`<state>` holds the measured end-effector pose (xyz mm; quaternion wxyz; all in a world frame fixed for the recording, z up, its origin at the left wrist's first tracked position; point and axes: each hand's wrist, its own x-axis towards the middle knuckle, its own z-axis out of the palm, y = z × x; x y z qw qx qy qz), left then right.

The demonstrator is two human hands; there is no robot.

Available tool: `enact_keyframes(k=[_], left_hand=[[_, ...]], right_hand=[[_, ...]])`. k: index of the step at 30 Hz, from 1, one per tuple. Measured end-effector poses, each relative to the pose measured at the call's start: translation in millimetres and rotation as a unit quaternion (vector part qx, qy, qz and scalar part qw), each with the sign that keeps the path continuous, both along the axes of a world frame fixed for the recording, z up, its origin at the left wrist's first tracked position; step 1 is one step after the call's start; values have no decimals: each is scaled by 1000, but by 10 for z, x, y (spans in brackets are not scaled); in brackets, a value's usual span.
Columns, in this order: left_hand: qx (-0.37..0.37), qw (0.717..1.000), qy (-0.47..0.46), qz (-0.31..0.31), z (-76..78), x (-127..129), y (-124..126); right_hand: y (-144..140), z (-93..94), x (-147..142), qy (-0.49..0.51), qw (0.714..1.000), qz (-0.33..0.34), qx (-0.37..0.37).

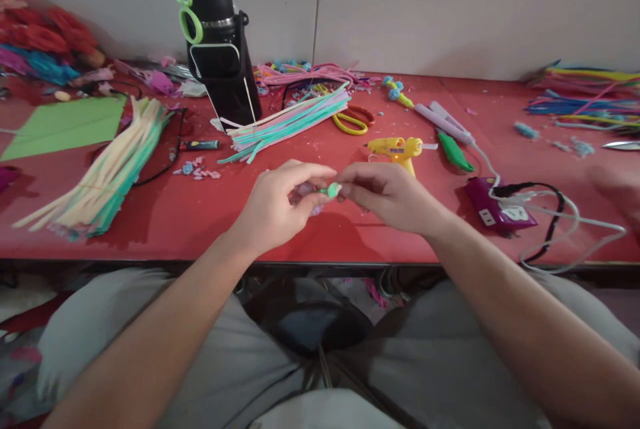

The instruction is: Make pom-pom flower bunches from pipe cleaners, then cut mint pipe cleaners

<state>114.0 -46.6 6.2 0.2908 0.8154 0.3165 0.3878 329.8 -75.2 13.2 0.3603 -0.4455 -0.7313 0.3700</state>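
Table (pixel 165 215), layout taken from the glue gun (pixel 397 149):
- Glue gun: on the table, right of centre.
- Hands: left hand (pixel 275 205) and right hand (pixel 387 195) meet just in front of the glue gun, pinching a small piece (pixel 331 190) between them; what it is cannot be told.
- Scissors (pixel 354 121): just behind the glue gun, to its left.
- Flat iron (pixel 445 123): behind and right of it.
- Power strip (pixel 497 210): right of it, nearer the table's front edge.
- Bundle of pipe cleaners (pixel 293 122): left of it, behind the hands.
- Flask (pixel 220 42): far behind, left, upright beside that bundle.
- Second bundle (pixel 107 172): well to the left.
- Paper sheet (pixel 65 125): farthest left.
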Motion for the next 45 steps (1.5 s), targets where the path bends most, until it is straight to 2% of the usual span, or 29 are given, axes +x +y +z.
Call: enact_keyframes(k=[3,6,10,17,20,22,25,28,32,35,38,41,43,45], left_hand=[[20,1000,-4,1,8,-10,39],[22,1000,-3,0,10,-3,43],[25,999,23,22,-1,24,23],[0,998,25,59,-42,25,34],[22,997,29,66,-51,14,37],[66,995,45,67,-62,13,40],[153,984,81,48,-90,18,54],[198,973,119,21,-119,17,81],[186,972,141,-24,-118,6,111],[122,984,121,-49,-82,12,103],[38,993,93,-61,-29,31,61],[-27,998,48,-39,19,43,13],[-55,998,18,-22,34,41,-4],[-76,997,-6,-14,28,35,-3]], right_hand=[[-28,-24,-12,-60,992,-21,112],[-44,-48,-25,-80,986,-24,146],[-48,-73,-74,-83,986,-42,141],[-61,-70,-122,-140,981,-3,133],[-54,-95,-102,-169,978,3,121],[-55,-117,-94,-186,976,10,112],[-73,-134,-94,-228,968,12,109],[-98,-116,-87,-275,951,8,139],[-97,-50,-35,-293,936,25,194],[-72,7,7,-234,949,29,209],[-45,48,27,-140,976,13,165],[-21,69,27,-58,997,8,57],[-10,70,14,-2,1000,25,-17],[-11,57,-13,46,997,35,-59]])
